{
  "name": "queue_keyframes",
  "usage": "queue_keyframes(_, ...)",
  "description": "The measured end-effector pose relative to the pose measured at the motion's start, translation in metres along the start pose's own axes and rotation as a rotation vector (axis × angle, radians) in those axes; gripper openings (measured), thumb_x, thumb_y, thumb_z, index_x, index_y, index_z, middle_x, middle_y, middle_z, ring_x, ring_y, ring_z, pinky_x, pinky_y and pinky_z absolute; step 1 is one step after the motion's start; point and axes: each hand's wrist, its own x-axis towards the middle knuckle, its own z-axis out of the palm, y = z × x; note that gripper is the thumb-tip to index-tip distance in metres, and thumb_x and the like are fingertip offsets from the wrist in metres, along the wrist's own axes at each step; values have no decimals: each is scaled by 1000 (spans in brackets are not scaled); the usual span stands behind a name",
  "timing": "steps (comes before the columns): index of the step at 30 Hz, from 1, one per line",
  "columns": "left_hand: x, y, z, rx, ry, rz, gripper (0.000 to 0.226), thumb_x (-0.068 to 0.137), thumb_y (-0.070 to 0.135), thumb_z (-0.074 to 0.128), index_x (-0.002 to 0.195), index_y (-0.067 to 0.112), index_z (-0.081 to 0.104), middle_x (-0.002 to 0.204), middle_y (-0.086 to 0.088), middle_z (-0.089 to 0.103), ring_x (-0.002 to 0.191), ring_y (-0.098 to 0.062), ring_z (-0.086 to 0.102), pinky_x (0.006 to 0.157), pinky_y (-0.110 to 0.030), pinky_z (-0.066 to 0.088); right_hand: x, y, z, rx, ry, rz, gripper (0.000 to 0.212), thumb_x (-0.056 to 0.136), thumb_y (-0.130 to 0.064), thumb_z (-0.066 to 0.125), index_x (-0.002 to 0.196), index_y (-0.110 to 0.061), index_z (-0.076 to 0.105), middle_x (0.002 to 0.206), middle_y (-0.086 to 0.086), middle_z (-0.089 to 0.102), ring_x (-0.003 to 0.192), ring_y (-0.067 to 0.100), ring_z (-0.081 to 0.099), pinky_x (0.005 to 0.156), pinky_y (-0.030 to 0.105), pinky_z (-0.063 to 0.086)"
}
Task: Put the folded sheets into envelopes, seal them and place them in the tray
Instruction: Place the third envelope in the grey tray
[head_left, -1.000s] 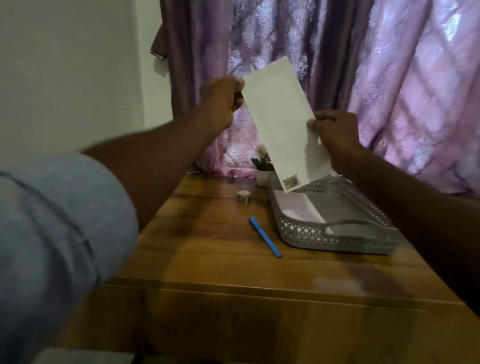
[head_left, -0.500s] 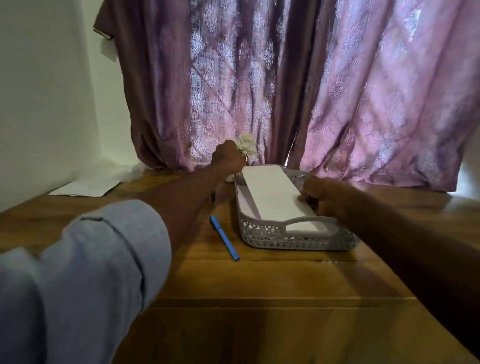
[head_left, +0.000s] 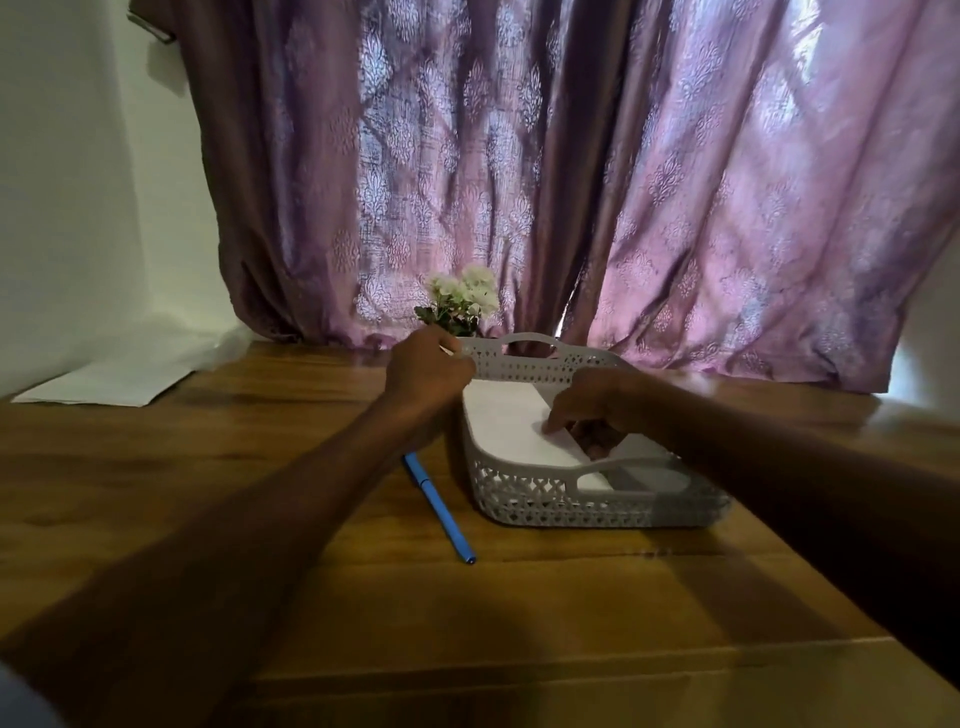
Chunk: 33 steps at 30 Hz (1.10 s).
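The envelope lies flat inside the grey lattice tray, on top of at least one more white sheet or envelope peeking out near the front handle. The right hand is down in the tray, fingers curled at the envelope's right edge, pinching or pressing it there. The left hand sits at the tray's far left corner, fingers folded in; whether it grips the rim or a corner of the paper, I cannot tell from here.

This is a light thing, that envelope. Thin paper, a little stiffness from the folded sheet inside, but it will bend if lifted by one corner and slide easily on the paper beneath it. It is best taken along a long edge, thumb on top and fingers under, or simply pushed flat with the fingertips to square it against the tray wall. No force needed; a hard pinch would crease it.

On the wooden table, a blue pen lies just left of the tray, and loose white paper waits far left by the wall.
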Motion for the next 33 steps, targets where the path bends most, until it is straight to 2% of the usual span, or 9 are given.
queue_keyframes(4,1,-1,1,52,-22,-1,21,83,14,73,103,16,68,107,-5,71,99,-22,67,57,-17,40,7,-12,-1,-86,-26,36,27,93,-14,74,107,4,60,86,18,62,65,29,61,45,35,58)
queue_keyframes(6,0,-1,1,39,-31,-6,22,84,13,72,106,13,68,109,-5,70,101,-22,66,56,-15,38,8,-12,-3,-96,-52,72,26,93,-13,74,108,5,61,88,18,63,70,29,63,56,40,61)
queue_keyframes(8,-1,0,0,23,-46,-2,21,84,12,72,105,11,68,105,-5,69,100,-23,66,60,-19,43,7,-10,-5,-79,-83,106,18,95,-11,72,96,3,61,84,15,62,71,27,62,64,39,60)
queue_keyframes(11,-4,3,0,25,-54,15,18,84,10,71,102,8,69,100,-7,70,97,-25,67,72,-30,50,4,-9,-6,-68,-101,113,16,96,-9,69,90,2,59,79,13,61,68,25,61,51,36,60)
queue_keyframes(16,-7,5,-2,-11,-68,8,17,84,11,71,100,12,67,100,-6,69,96,-27,68,80,-37,56,2,-18,-2,-93,-86,101,31,95,-15,72,114,4,57,95,19,61,75,31,62,42,36,58)
queue_keyframes(21,-11,6,-5,-28,-79,-3,12,84,11,69,86,20,61,92,1,66,98,-25,68,87,-45,59,2,-24,1,-123,-83,116,41,96,-19,71,125,3,53,92,19,58,71,29,60,40,35,57)
queue_keyframes(26,-12,6,-6,42,-17,40,12,94,22,64,99,11,67,96,-5,70,92,-22,66,78,-35,52,-13,-19,3,-196,49,12,43,98,-32,68,123,3,59,81,14,65,59,25,64,41,30,56)
queue_keyframes(29,-9,10,-19,102,94,95,17,99,28,61,101,13,68,97,-3,71,89,-20,65,70,-30,46,-35,-26,0,-411,340,-259,37,98,-25,66,132,-10,60,82,4,65,55,20,64,42,25,51)
queue_keyframes(33,-6,3,-49,161,194,132,15,99,28,58,97,17,69,95,-2,74,87,-21,68,71,-33,50,-60,-60,9,-371,685,-516,20,87,-25,66,95,-8,72,87,9,71,66,25,63,63,31,57)
